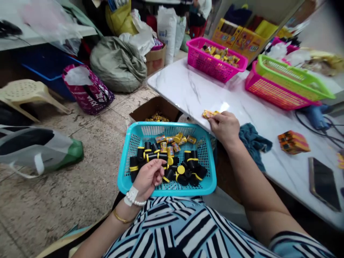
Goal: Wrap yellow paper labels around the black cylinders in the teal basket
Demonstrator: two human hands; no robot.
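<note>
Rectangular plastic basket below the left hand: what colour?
The rectangular plastic basket is turquoise blue; it shows best in the head view.

The left grip (pixel 150 177) is over a blue basket (pixel 188 192); the right grip (pixel 226 128) touches yellow packets (pixel 208 113).

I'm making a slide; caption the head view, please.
Left hand over a blue basket of small parts, right hand touching yellow pieces on the table.

The marbled table (pixel 185 84) bears pink baskets (pixel 208 64), yellow pieces (pixel 207 114), cloth (pixel 251 141) and phone (pixel 324 182).
</note>
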